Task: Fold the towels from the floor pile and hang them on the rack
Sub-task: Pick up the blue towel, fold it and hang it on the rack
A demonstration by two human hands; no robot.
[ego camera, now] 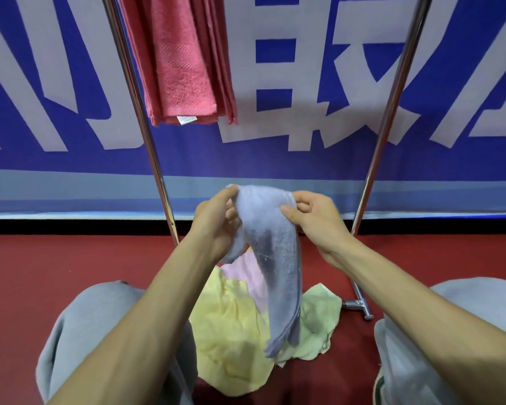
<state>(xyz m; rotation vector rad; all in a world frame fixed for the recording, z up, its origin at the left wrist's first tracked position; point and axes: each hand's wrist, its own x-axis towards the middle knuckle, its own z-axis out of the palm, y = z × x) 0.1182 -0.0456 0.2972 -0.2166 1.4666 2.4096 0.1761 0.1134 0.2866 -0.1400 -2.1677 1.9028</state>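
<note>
Fingers (228, 197) of the left hand (216, 226) curl round the top of a pale blue terry towel (278, 258), and the right hand (316, 223) pinches the same bunched edge between thumb and bent fingers. The towel hangs down over the floor pile: crumpled yellow towel (231, 331), pink towel (254, 273), pale green towel (319, 317). Behind, a folded rose-red towel (184, 68) hangs on the chrome tube rack (142, 118).

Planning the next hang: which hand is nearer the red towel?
Left. The left hand is below the red towel, slightly to its right; the right hand is farther right. Both grip the blue towel.
</note>
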